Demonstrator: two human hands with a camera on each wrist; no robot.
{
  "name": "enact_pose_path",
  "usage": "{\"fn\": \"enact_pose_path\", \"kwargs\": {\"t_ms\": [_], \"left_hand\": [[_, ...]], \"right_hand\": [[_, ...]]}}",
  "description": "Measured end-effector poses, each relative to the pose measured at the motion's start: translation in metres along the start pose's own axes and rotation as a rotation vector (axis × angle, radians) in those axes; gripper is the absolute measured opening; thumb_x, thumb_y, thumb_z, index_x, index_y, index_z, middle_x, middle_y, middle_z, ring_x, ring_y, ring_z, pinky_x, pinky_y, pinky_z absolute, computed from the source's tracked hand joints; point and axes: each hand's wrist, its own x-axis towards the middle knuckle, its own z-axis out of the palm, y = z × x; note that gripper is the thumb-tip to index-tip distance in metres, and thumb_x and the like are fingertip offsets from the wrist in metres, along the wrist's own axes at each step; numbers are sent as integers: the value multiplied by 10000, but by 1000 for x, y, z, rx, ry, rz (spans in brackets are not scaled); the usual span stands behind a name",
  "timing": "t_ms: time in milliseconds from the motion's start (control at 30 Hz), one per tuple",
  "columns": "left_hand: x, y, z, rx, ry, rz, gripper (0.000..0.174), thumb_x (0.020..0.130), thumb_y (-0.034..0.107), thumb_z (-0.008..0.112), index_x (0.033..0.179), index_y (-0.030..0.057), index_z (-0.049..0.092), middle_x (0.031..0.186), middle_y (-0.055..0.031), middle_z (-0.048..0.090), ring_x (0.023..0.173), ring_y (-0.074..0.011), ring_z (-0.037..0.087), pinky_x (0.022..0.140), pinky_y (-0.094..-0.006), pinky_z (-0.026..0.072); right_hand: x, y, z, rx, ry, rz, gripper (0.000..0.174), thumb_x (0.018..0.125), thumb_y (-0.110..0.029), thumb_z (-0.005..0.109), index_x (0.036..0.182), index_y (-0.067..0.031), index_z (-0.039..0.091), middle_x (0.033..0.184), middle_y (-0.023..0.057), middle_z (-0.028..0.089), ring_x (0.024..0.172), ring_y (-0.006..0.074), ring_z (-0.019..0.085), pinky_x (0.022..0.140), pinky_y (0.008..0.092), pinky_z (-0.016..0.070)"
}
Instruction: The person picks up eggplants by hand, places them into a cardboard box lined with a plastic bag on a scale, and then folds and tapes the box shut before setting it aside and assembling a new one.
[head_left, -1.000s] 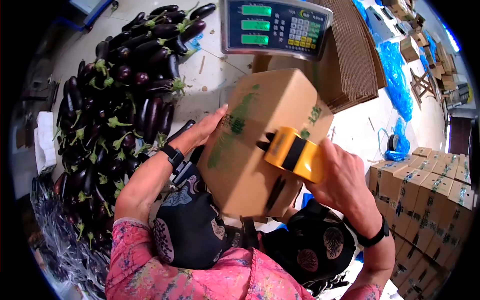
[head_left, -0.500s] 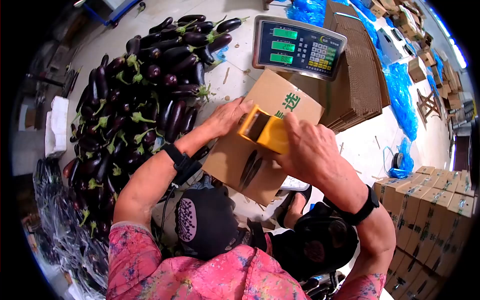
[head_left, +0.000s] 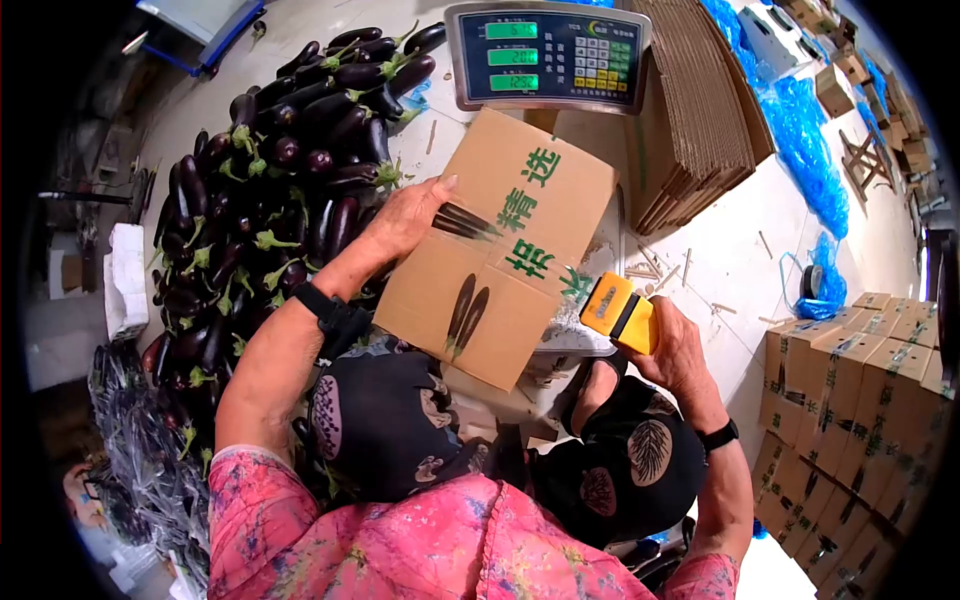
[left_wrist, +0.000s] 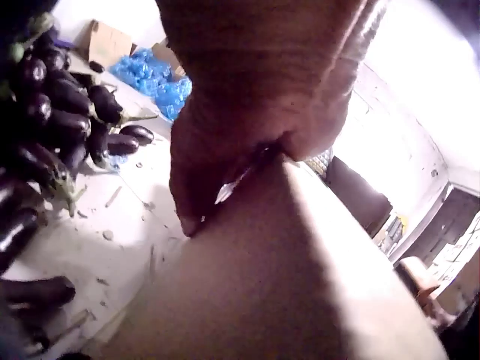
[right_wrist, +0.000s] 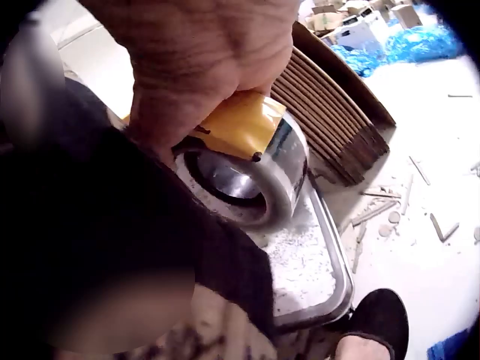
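A tilted cardboard carton (head_left: 530, 195) with green characters and printed eggplants sits in front of the person's knees in the head view. The left hand (head_left: 405, 222) grips its left edge, thumb at the upper side; the left wrist view shows that hand (left_wrist: 262, 82) bent over the carton's edge (left_wrist: 300, 247). Just right of the carton, the right hand (head_left: 672, 345) holds a yellow tape dispenser (head_left: 608, 303), which is apart from the box. A roll of clear tape (right_wrist: 281, 172) shows on the dispenser in the right wrist view, under the right hand (right_wrist: 202, 67).
Eggplants (head_left: 265, 240) lie heaped on the floor at left. A scale display (head_left: 545, 55) stands beyond the carton, with its metal platform (right_wrist: 337, 289) partly under it. Flattened cardboard (head_left: 690, 120) is stacked behind; packed cartons (head_left: 850, 390) stand at right, near blue plastic (head_left: 805, 170).
The carton has turned, bringing its green-lettered face into view. The right hand and tape dispenser crossed over the box to its left edge, then moved back right, off it.
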Motion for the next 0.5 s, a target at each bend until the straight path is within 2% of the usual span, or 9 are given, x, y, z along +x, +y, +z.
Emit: {"fn": "enact_pose_path", "kwargs": {"t_ms": [33, 133, 367, 400, 433, 500], "left_hand": [[1, -3, -1, 35, -3, -20, 641, 1046, 547, 374, 1220, -19, 620, 1051, -188, 724, 972, -290, 676, 910, -378, 492], [0, -2, 1, 27, 20, 24, 643, 1045, 546, 380, 1232, -24, 612, 1057, -178, 725, 974, -282, 669, 915, -374, 490], [-2, 12, -7, 40, -60, -137, 691, 1033, 599, 365, 1164, -16, 651, 1015, -151, 729, 935, -252, 670, 890, -367, 494], [-3, 13, -6, 44, -77, -156, 695, 1032, 604, 364, 1163, -15, 651, 1009, -146, 730, 928, -247, 671, 886, -366, 496], [-2, 12, -4, 45, -50, -149, 641, 1055, 534, 356, 1108, -41, 634, 934, -135, 708, 871, -207, 633, 833, -365, 490], [-5, 11, -2, 31, -34, -142, 650, 1055, 544, 363, 1104, -44, 635, 929, -131, 707, 868, -201, 630, 832, -362, 489]], "right_hand": [[-4, 11, 8, 22, 32, -8, 530, 757, -336, 826, 1021, -6, 505, 876, 200, 590, 807, 415, 624, 679, 461, 512], [-17, 32, 28, 71, 92, -15, 537, 752, -336, 826, 1027, -1, 509, 873, 203, 579, 808, 419, 615, 684, 457, 509], [-85, 91, 50, -4, 25, 143, 512, 756, -311, 820, 1009, -8, 494, 836, 199, 566, 829, 421, 602, 714, 465, 499], [-89, 91, 47, -31, 9, 161, 512, 755, -310, 820, 1006, -10, 490, 830, 198, 566, 826, 420, 602, 712, 467, 499], [-93, 91, 45, -52, -18, 195, 520, 743, -293, 833, 1000, -14, 479, 824, 196, 572, 826, 413, 606, 707, 466, 501], [-92, 85, 40, -86, -26, 213, 516, 739, -283, 836, 995, -16, 477, 831, 196, 579, 829, 410, 611, 708, 466, 507]]}}
